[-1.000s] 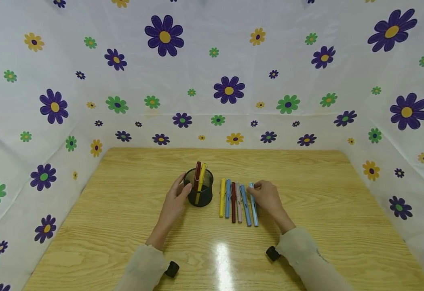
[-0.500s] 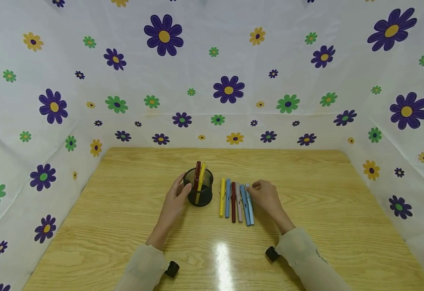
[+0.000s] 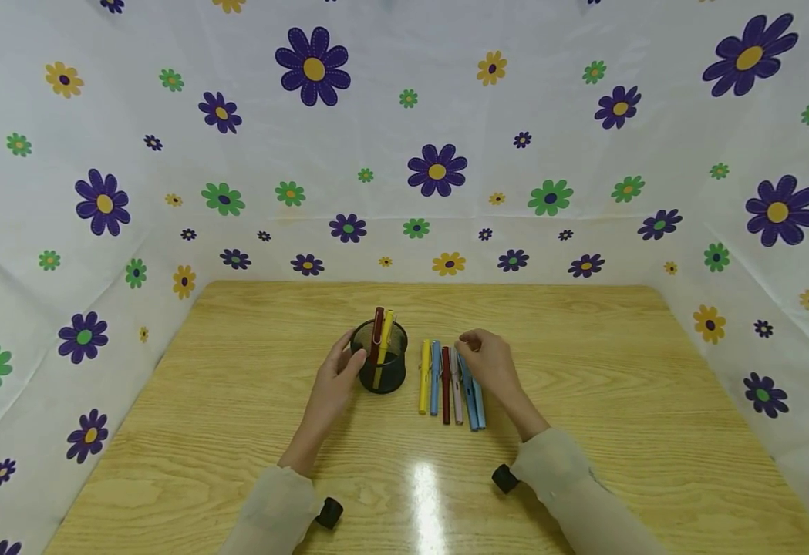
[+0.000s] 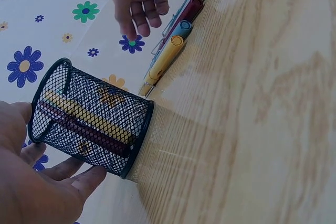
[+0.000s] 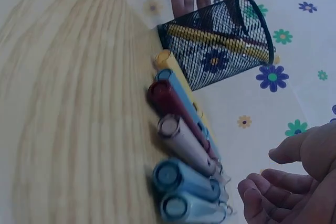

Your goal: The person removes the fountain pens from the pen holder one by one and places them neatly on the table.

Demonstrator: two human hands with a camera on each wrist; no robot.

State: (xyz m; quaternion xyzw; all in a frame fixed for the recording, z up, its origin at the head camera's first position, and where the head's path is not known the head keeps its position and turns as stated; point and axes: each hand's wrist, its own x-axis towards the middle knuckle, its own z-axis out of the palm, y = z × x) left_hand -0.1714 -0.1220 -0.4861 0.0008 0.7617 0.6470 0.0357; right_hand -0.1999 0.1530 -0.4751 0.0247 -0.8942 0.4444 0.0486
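My left hand (image 3: pixel 332 381) holds a black mesh pen holder (image 3: pixel 392 378) by its left side, fingers behind and thumb at the front. Inside lean a dark red pen (image 3: pixel 377 327) and a yellow pen (image 3: pixel 386 327). Right of it lies a row of capped pens: yellow (image 3: pixel 424 378), blue (image 3: pixel 435 381), dark red (image 3: pixel 446 393), greyish-pink (image 3: pixel 457 401), blue (image 3: pixel 470 397) and light blue (image 3: pixel 480 412). My right hand (image 3: pixel 490 362) hovers at the far end of the row's right side. In the right wrist view its thumb and loosely bent fingers are apart, with nothing between them.
Everything stands on a wooden table (image 3: pixel 251 432) with a light reflection near its front. A white cloth (image 3: pixel 376 100) printed with flowers rises along the back and both sides. Dark cylindrical pieces (image 3: pixel 330 512) sit at both sleeve cuffs.
The light blue pen moved left against the blue pen beside it, pushed or drawn by my right hand. That hand then left it and shifted left and slightly away. My left hand stayed put.
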